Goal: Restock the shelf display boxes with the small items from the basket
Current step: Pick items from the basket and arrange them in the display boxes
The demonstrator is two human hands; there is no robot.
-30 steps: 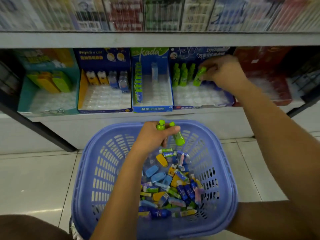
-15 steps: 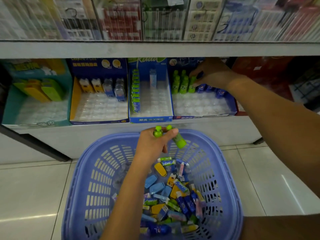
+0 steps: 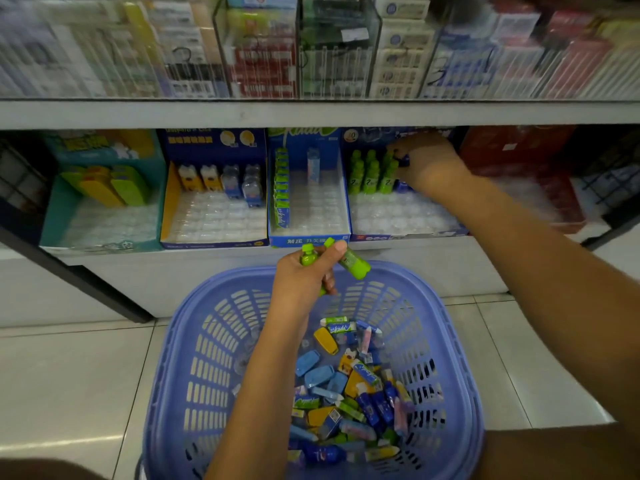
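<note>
Since 1 s ago the right hand [image 3: 429,161] has swapped green for a dark blue item [image 3: 404,160], pinched in curled fingers at the back of the display box [image 3: 408,233] beyond the basket [image 3: 460,341]. The box sits on a white shelf [image 3: 207,261] over the tiled floor [image 3: 69,375]. The left hand [image 3: 301,271] still grips 2 green bottles [image 3: 353,263] above the basket's far rim.

Above the slotted lilac-blue plastic basket [image 3: 457,341] standing on the pale tiled floor [image 3: 69,375], the left hand [image 3: 301,278] grips two small lime-green bottle-shaped items [image 3: 355,265], one upright in the fist and the other slanting out to the right. A jumble of small blue, yellow, green and pink packets [image 3: 349,386] lies in the basket's bottom. On the white shelf unit [image 3: 194,271], the right hand [image 3: 429,164] reaches into a dark blue cardboard display box [image 3: 408,233], fingers pinching a small dark blue item [image 3: 405,160] just beside rows of upright green bottles [image 3: 372,174].
</note>
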